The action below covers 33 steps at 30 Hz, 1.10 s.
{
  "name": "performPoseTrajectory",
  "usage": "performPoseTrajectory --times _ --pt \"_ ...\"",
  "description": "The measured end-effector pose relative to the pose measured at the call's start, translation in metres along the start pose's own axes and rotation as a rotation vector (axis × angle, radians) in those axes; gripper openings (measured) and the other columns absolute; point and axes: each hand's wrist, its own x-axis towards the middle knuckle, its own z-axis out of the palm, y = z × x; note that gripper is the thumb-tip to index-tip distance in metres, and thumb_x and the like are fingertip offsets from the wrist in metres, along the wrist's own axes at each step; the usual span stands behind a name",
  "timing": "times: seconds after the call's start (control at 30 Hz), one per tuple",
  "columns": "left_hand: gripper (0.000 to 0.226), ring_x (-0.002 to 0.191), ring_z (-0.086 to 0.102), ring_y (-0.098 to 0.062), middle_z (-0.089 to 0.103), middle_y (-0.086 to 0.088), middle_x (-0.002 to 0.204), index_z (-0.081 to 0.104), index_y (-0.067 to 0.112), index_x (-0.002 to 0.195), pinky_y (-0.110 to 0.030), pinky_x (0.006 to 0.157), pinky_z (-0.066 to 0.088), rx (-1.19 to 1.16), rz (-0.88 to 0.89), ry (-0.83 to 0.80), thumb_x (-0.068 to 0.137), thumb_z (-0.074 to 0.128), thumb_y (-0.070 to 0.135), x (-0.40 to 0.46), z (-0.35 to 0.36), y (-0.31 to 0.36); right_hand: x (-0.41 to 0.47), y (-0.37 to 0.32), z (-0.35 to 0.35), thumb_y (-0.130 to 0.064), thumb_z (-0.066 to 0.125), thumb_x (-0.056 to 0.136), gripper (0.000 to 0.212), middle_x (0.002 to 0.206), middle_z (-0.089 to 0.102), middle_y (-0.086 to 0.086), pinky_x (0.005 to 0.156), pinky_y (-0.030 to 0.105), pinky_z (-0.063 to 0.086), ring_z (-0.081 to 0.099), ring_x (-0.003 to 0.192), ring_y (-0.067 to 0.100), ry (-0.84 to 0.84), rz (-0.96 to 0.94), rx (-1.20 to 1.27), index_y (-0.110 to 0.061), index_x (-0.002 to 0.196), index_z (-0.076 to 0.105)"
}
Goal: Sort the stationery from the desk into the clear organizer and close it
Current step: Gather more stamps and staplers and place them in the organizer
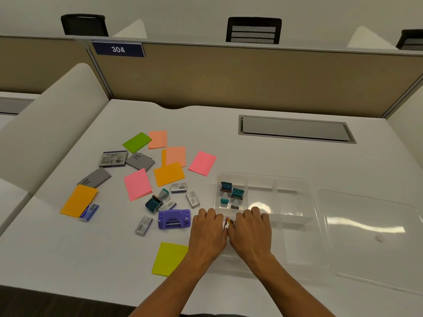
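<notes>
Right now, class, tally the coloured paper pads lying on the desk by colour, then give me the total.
Pink pads: 2
Orange pads: 2
Peach pads: 2
Green pads: 1
Yellow pads: 1
Total: 8

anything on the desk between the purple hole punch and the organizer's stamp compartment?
Head view: a small staple box and the left hand lie between the purple hole punch and the organizer.
</notes>
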Motion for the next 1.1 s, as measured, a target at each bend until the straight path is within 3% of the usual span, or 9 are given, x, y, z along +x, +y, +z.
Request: performPoseTrajectory --times 0.2,0.53,0.67,0.77,0.93,1.1 --pt "0.043 0.112 0.045 -0.020 0.054 -0.004 0.124 0.058 0.018 0.123 -0.033 0.093 0.038 -0.006 -0.017 -0.017 0.098 0.040 0.048 0.000 0.002 0.000 0.001 0.006 0.001 -0.036 0.089 0.058 0.024 0.092 0.072 0.009 0.086 0.051 0.051 0.066 0.095 0.031 0.068 -0.033 0.023 -0.018 0.058 0.073" --pt "0.038 0.110 0.047 -0.017 0.056 0.001 0.123 0.059 0.025 0.121 -0.030 0.091 0.040 -0.116 -0.031 0.080 0.096 0.044 0.049 -0.002 0.002 -0.004 0.006 0.003 -0.006 -0.043 0.082 0.067 0.035 0.099 0.072 0.002 0.078 0.042 0.055 0.065 0.091 0.024 0.120 -0.082 0.159 -0.024 0.095 0.074" --pt "0.032 0.104 0.056 -0.021 0.064 -0.003 0.113 0.067 0.020 0.110 -0.034 0.084 0.047 -0.150 -0.038 0.154 0.089 0.060 0.042 -0.002 -0.001 -0.008 0.005 -0.007 -0.008 -0.047 0.063 0.077 0.034 0.104 0.072 0.002 0.079 0.043 0.056 0.065 0.095 0.025 0.131 -0.120 0.246 -0.024 0.101 0.073" --pt "0.028 0.096 0.061 -0.020 0.066 -0.002 0.104 0.071 0.020 0.101 -0.033 0.076 0.051 -0.178 -0.075 0.248 0.086 0.064 0.042 -0.003 -0.002 -0.018 0.005 -0.016 -0.009 -0.047 0.060 0.079 0.036 0.110 0.071 0.003 0.085 0.046 0.055 0.065 0.101 0.028 0.125 -0.137 0.312 -0.025 0.106 0.071" --pt "0.031 0.102 0.056 -0.018 0.062 0.000 0.114 0.067 0.022 0.111 -0.033 0.079 0.049 -0.228 -0.128 0.290 0.088 0.060 0.042 -0.010 -0.008 -0.040 0.007 -0.030 -0.009 -0.044 0.058 0.091 0.043 0.135 0.057 0.004 0.107 0.043 0.039 0.050 0.126 0.027 0.044 -0.236 0.404 -0.025 0.129 0.059" --pt "0.040 0.117 0.051 -0.022 0.056 -0.003 0.127 0.060 0.019 0.122 -0.033 0.089 0.050 -0.261 -0.244 0.263 0.086 0.064 0.038 -0.024 -0.009 -0.071 0.005 -0.050 -0.008 -0.043 0.056 0.092 0.050 0.136 0.056 0.005 0.108 0.041 0.038 0.049 0.127 0.026 0.049 -0.300 0.400 -0.022 0.137 0.051"
